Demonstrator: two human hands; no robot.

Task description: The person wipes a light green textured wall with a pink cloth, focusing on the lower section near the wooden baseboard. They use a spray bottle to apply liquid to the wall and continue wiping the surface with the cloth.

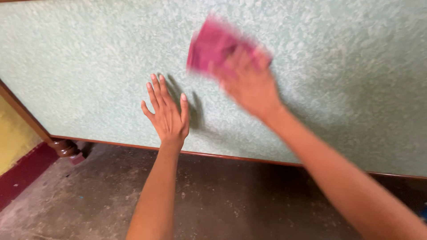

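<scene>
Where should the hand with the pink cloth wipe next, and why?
Probably sideways and down the pale green tabletop. The right hand presses the pink cloth near the upper middle, blurred in mid-swipe, while the left hand rests flat beside it near the wooden edge. Wide stretches lie on both sides.

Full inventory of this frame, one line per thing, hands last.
tabletop: 1, pale green mottled, fills upper frame, brown wooden edge
table leg: 1, brown turned wood, lower left under the corner
floor: 1, grey concrete, stained, bottom
wall: 1, yellow with dark red base, far left
cloth: 1, pink, blurred, on tabletop under right hand
left hand: 1, flat on tabletop, fingers spread
right hand: 1, blurred, holding cloth
</scene>
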